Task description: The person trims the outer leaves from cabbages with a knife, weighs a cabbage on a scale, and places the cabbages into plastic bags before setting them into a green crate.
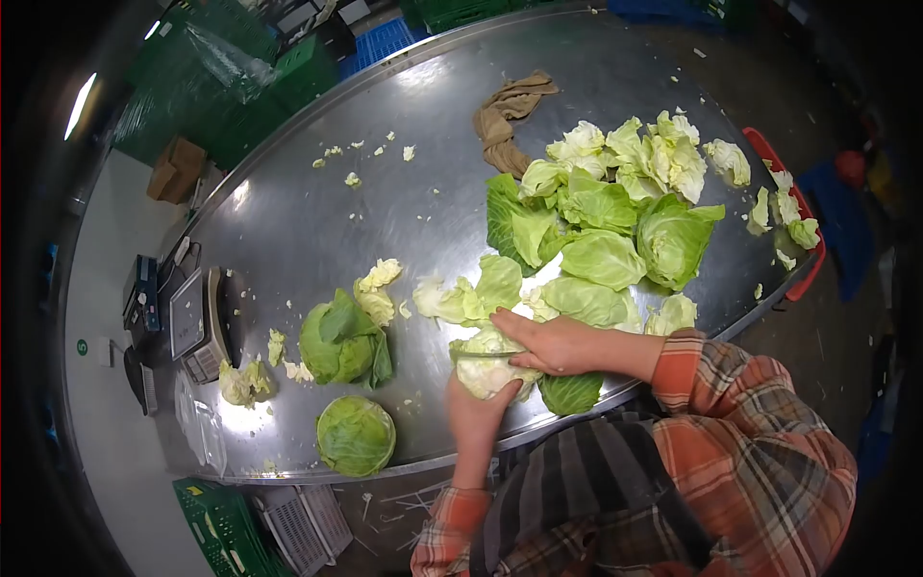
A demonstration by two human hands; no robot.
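Observation:
A pale, partly stripped cabbage (488,373) is at the table's near edge, between my two hands. My left hand (473,412) cups it from the left and below, thumb against its side. My right hand (550,342) reaches over from the right, its fingers pressed on the top of the head around a leaf edge. Loose green leaves (598,262) are heaped just beyond and right of my hands. A darker leaf (571,392) lies under my right wrist. To the left are two more cabbages, one with loose outer leaves (338,338) and one round and trimmed (356,436).
A weighing scale (197,322) stands at the left end of the metal table (423,163). A brown cloth (505,120) lies beyond the leaf heap. Leaf scraps are scattered about. A red-rimmed container (812,260) is at the right edge, and green crates (226,524) are on the floor.

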